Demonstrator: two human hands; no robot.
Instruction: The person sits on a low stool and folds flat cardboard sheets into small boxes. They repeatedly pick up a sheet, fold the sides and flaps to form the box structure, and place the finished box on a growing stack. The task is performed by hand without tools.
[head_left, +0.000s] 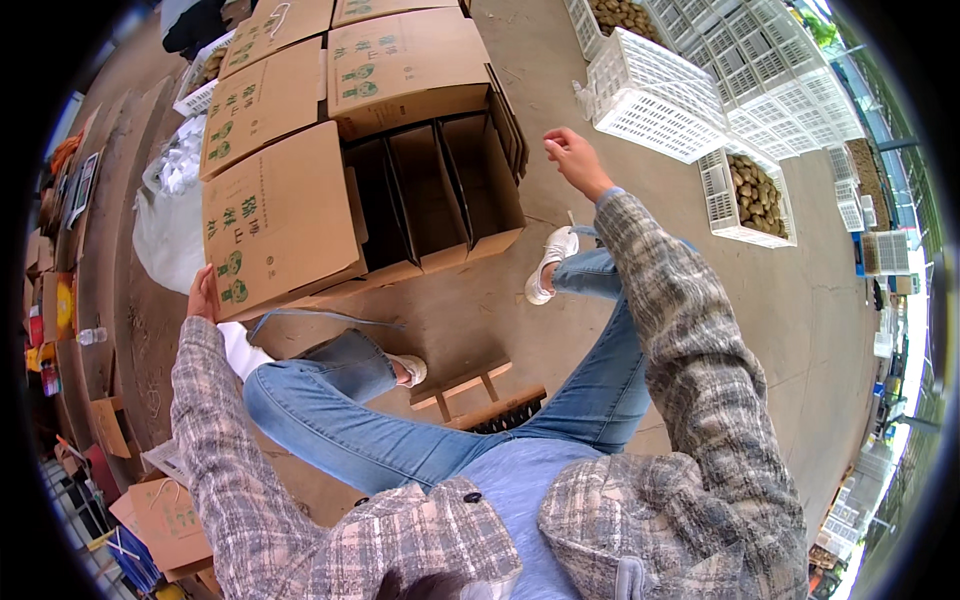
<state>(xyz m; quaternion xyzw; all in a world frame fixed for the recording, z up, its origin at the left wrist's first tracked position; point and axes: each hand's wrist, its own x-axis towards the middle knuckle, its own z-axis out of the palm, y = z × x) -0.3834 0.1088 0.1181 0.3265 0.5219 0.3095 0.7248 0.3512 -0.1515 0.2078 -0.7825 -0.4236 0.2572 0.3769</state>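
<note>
My left hand grips the near left corner of a brown cardboard box with green printing on its top. The fingers lie along its edge. Right of that box, a row of tall cardboard boxes stands with open tops and dark insides; what lies at the bottom is hidden by shadow. My right hand hangs in the air to the right of these open boxes, apart from them. Its fingers are curled in, with nothing visible in them.
More printed cardboard boxes stand behind. White plastic crates are stacked at the far right; a crate beside them holds brown round produce. A white sack lies left of the boxes. A wooden frame is on the floor between my legs.
</note>
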